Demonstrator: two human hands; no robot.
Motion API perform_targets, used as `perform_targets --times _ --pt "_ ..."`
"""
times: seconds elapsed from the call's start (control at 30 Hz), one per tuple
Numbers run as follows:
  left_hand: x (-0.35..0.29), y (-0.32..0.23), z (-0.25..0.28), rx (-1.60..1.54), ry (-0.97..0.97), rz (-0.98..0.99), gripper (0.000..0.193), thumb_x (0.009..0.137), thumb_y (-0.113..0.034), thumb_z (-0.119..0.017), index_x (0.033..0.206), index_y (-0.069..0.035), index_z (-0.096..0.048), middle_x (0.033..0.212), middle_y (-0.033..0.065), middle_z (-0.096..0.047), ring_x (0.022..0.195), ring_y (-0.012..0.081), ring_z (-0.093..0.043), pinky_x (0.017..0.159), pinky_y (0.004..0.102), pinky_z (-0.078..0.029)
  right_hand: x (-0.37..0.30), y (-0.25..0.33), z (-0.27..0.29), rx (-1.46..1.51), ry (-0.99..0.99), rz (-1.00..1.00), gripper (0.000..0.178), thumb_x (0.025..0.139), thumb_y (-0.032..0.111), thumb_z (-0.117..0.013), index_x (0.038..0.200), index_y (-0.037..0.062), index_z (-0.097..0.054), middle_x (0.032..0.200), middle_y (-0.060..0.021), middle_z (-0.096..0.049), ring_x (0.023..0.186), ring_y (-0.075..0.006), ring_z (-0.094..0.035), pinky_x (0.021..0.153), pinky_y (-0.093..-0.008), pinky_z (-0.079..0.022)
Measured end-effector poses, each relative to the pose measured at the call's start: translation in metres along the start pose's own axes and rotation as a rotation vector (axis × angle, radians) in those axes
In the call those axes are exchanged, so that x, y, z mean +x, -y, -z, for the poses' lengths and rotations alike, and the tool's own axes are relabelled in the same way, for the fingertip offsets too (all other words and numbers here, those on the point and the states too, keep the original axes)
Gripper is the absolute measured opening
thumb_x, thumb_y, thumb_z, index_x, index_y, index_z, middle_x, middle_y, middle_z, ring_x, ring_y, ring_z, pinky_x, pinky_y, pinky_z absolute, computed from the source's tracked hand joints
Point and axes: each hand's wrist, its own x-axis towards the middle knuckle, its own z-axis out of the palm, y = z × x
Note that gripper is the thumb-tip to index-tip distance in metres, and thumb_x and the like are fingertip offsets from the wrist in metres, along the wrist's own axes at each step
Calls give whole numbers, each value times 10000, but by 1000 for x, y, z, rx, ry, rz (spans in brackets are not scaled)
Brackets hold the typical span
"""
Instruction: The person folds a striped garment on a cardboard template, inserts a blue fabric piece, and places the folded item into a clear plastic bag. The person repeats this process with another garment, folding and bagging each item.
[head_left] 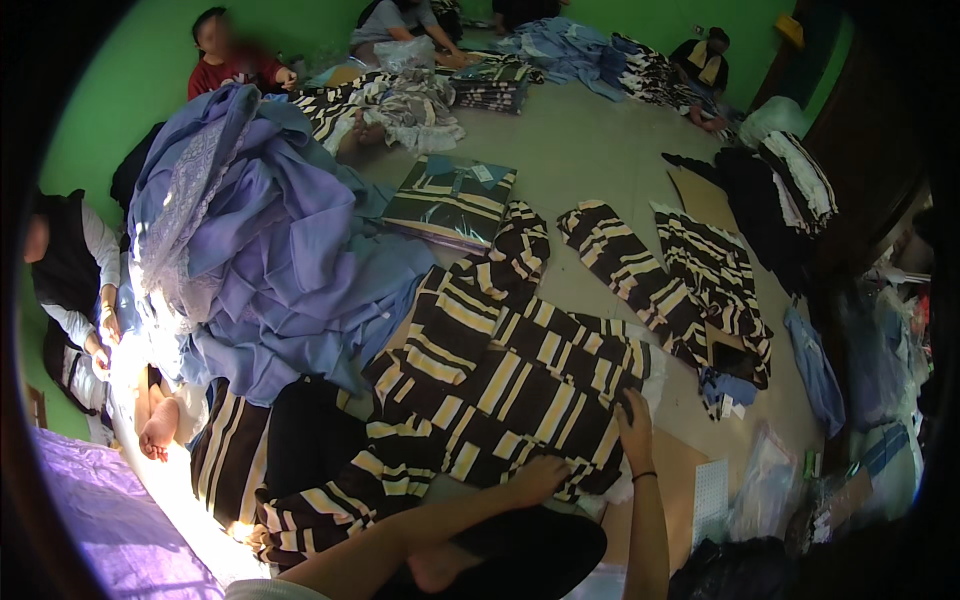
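Observation:
A dark garment [520,400] with cream and yellow blocks lies spread on the floor before me, one sleeve [515,255] stretching away. My left hand [540,480] rests at its near edge with the fingers curled in on the fabric. At the garment's right edge, my right hand [634,435] lies with its fingers stretched apart over the cloth. A dark band circles that wrist. Under the right side, a whitish sheet [655,375] sticks out. More of the same striped fabric [320,515] is bunched at the left, beside my leg.
A large heap of lavender cloth [270,240] rises at the left. Beyond the garment sits a folded, plastic-wrapped striped garment [450,200]. Another striped piece [640,275] lies right, with a dark phone-like object [735,357]. Cardboard [665,480] and plastic bags [762,490] are near right. Several people sit around.

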Motion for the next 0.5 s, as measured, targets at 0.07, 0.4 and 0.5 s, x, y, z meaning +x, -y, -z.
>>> perform_targets --times 0.07,0.4,0.5 --pt "13 -7 -15 20 -17 -64 266 687 -86 -506 942 -11 -508 939 118 -507 901 255 -490 756 346 -385 26 -31 -2 -79 21 0 376 814 123 -481 1181 48 -446 1213 -174 -435 1135 -316 -399 961 -371 -305" --pt "37 -28 -29 -103 35 128 234 718 -146 -584 929 -51 -547 986 80 -519 951 239 -491 799 339 -396 70 -86 1 -294 141 -50 255 687 206 -636 885 58 -577 883 -117 -595 800 -280 -548 714 -360 -410" --pt "39 -39 -17 -308 -116 214 180 714 -135 -592 857 -26 -587 916 106 -548 898 258 -524 782 348 -422 73 -85 19 -25 203 -127 254 666 193 -633 787 -16 -552 668 -148 -561 610 -243 -532 580 -329 -417"
